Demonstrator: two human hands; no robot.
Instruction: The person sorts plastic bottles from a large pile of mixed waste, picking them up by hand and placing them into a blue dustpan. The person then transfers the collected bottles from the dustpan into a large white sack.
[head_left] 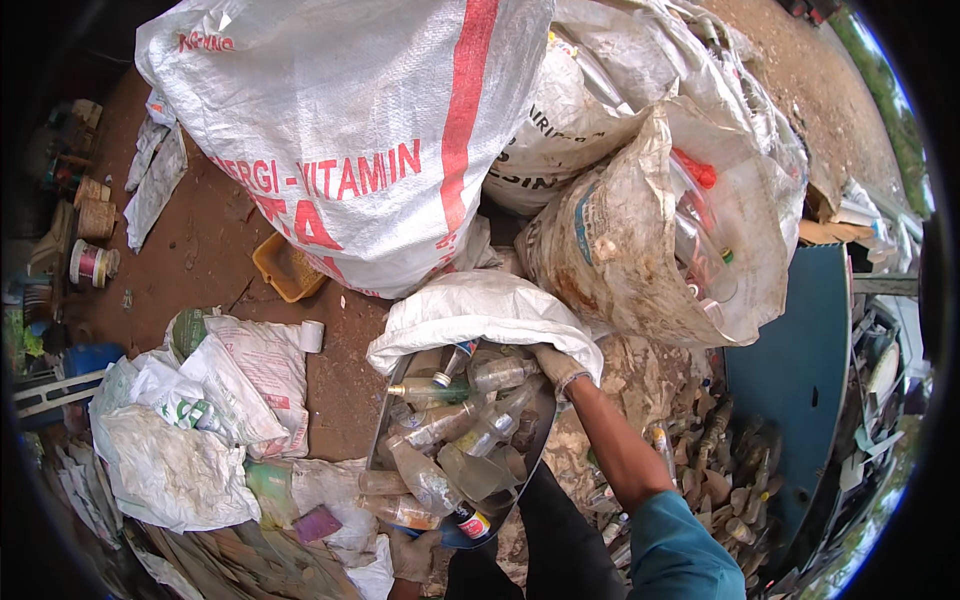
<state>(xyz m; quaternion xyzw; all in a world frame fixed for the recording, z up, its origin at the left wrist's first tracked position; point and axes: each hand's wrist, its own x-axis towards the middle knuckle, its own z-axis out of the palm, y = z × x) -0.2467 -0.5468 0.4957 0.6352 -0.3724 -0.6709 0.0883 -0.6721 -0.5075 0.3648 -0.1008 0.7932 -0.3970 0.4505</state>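
Observation:
A dark blue-rimmed tub (548, 425) full of glass bottles and broken glass tilts into the mouth of a white woven sack (480, 305). Among the glass are a green bottle (440, 392), a clear bottle (425, 478) and one with a red and dark label (468, 518). My gloved right hand (562, 368) is closed on the sack's edge at the tub's far right; the folded rim partly covers its fingers. Below the tub's near left edge, my gloved left hand (413, 553) grips it from outside, its fingertips mostly hidden.
Large filled white sacks (350, 130) stand ahead, beside an open, dirty sack (610, 220) of plastic bottles. Glass bottles and shards (715, 470) lie right, by a blue panel (790, 370). Crumpled sacks (180, 450) lie left; a yellow container (287, 268) sits farther off.

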